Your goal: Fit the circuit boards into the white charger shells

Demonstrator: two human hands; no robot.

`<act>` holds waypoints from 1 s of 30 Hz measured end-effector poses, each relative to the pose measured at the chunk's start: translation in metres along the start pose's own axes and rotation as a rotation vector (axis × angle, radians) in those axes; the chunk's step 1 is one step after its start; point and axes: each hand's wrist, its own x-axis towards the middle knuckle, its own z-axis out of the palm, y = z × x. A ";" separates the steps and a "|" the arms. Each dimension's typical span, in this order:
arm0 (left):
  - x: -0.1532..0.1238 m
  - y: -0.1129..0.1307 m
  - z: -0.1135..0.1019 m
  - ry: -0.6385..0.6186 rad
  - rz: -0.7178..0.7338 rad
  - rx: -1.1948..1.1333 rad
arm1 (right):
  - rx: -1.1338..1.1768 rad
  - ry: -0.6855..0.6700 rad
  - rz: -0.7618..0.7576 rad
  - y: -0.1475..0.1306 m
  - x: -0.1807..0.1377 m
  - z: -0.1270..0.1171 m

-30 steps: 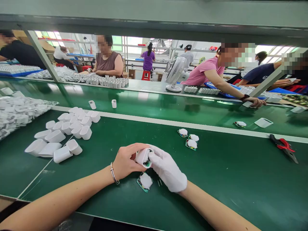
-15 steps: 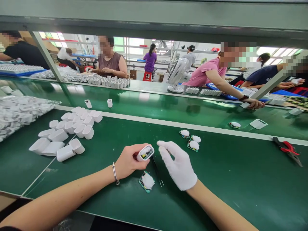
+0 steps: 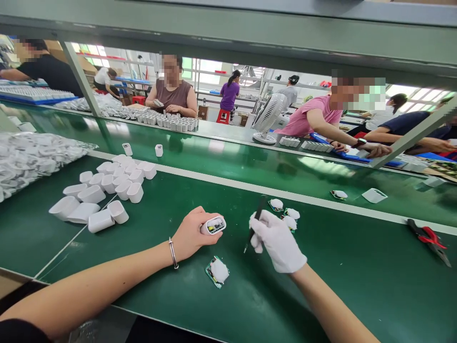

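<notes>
left hand [image 3: 193, 232]: grip wrapped round white plastic housing [image 3: 204, 230] | gloved right hand [image 3: 280, 243]: grip pinching black tweezers [image 3: 249, 239] | white-topped circuit board [image 3: 218, 272]: flat on bench [image 3: 171, 295]

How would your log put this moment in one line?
left hand: holds casing, board inside | right hand: holds black tool | loose board, pliers: on table

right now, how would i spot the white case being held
Over the green bench, find the ungloved left hand with a bracelet. It grips the white case. Unlike the clustered cases, this one is held and shows electronics inside.
</notes>
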 end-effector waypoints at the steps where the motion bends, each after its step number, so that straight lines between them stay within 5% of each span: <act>1: -0.001 0.001 0.001 0.028 0.007 0.046 | 0.108 0.028 -0.062 -0.002 -0.003 0.001; 4: -0.003 0.003 0.003 0.120 0.044 0.168 | 0.271 0.146 -0.322 0.000 -0.014 0.013; 8: -0.005 0.004 0.004 0.186 0.102 0.234 | 0.138 0.228 -0.636 0.016 -0.023 0.028; 15: -0.005 0.005 0.002 0.225 0.132 0.281 | -0.047 0.282 -0.904 0.031 -0.022 0.033; 24: -0.006 0.009 -0.002 0.165 0.163 0.177 | 0.039 0.095 -0.831 0.023 -0.030 0.029; 30: -0.005 0.007 -0.003 0.116 0.212 0.100 | 0.322 0.070 -0.524 0.003 -0.034 0.022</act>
